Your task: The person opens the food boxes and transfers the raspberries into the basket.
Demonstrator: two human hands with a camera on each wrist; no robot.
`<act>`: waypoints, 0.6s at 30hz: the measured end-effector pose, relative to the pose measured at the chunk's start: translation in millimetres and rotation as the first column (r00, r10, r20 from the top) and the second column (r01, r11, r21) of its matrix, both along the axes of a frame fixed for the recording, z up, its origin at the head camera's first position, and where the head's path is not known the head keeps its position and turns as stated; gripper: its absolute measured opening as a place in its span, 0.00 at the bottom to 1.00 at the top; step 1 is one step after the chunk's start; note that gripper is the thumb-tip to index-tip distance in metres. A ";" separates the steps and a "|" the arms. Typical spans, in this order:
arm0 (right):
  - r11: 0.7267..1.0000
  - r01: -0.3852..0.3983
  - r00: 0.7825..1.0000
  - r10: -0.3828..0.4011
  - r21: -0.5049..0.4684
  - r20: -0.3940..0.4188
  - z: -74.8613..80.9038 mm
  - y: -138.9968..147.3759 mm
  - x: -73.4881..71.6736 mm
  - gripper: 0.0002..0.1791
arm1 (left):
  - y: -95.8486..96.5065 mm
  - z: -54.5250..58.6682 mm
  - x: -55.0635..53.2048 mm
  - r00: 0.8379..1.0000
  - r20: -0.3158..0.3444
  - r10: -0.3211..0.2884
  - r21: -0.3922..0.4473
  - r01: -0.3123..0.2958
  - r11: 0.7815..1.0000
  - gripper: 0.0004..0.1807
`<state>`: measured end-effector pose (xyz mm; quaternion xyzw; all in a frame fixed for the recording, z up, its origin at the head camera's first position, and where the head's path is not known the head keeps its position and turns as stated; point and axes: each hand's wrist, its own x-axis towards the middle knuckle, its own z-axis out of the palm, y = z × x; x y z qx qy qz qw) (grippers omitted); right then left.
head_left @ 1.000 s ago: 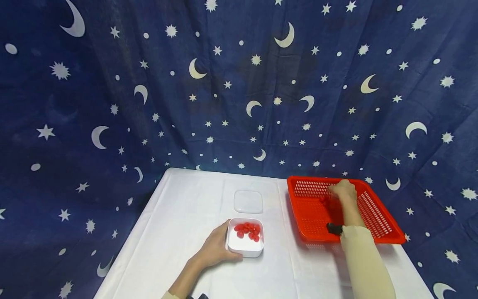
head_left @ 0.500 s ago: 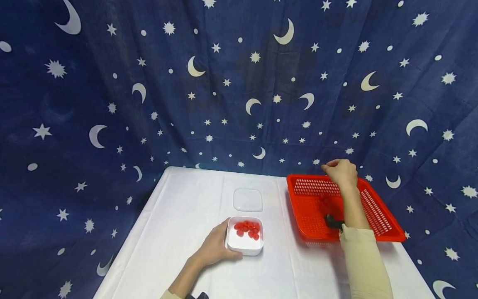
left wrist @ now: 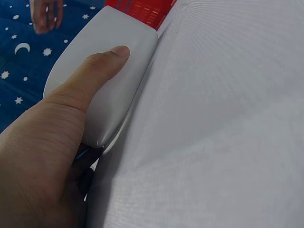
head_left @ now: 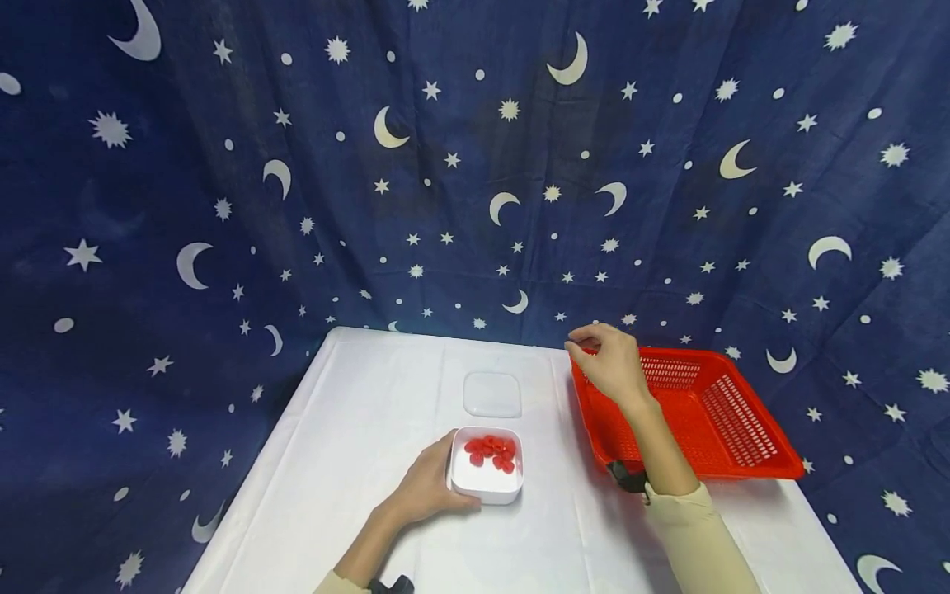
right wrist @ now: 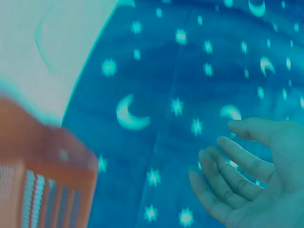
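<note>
My left hand holds a small white square container at its left side. In the left wrist view the thumb lies along the container's wall, and the other fingers are mostly hidden behind it. Several red raspberries lie inside, toward the back. Over the left rim of a red plastic basket is my right hand, raised, with fingers loosely bent. The right wrist view shows a gap between thumb and fingers, with nothing visible in it. My right forearm covers part of the basket.
A translucent square lid lies flat on the white tablecloth, just behind the container. A dark blue curtain with moons and stars hangs behind and beside the table. The basket reaches the table's right edge.
My right hand has come up out of the basket and moved left to its left rim, its fingers loosening. My left hand and the container stay in place.
</note>
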<state>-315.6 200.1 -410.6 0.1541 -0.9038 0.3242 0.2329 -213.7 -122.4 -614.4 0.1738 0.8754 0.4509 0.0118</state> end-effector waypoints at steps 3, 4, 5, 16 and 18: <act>0.998 -0.056 0.998 0.056 0.002 -0.003 -13.4 -22.1 9.2 0.08 | 0.0 0.6 -0.3 1.000 0.004 0.006 0.001 -0.006 1.000 0.73; 0.997 -0.073 0.997 0.073 0.010 0.000 -18.1 -28.7 12.3 0.08 | 0.1 0.7 -0.2 1.000 0.004 0.008 0.000 -0.008 1.000 0.73; 0.995 -0.095 0.995 0.095 0.021 -0.001 -23.0 -34.9 15.1 0.08 | 0.3 0.7 -0.6 1.000 0.002 0.008 0.000 -0.008 1.000 0.73; 0.964 -0.242 0.970 0.243 0.112 0.005 -62.2 -82.2 44.5 0.11 | -0.4 -1.0 -3.4 0.997 -0.074 -0.035 0.010 0.036 0.999 0.68; 0.958 -0.258 0.966 0.256 0.122 0.029 -67.9 -87.1 49.8 0.11 | -0.6 -1.1 -3.3 0.996 -0.084 -0.039 0.000 0.039 0.999 0.67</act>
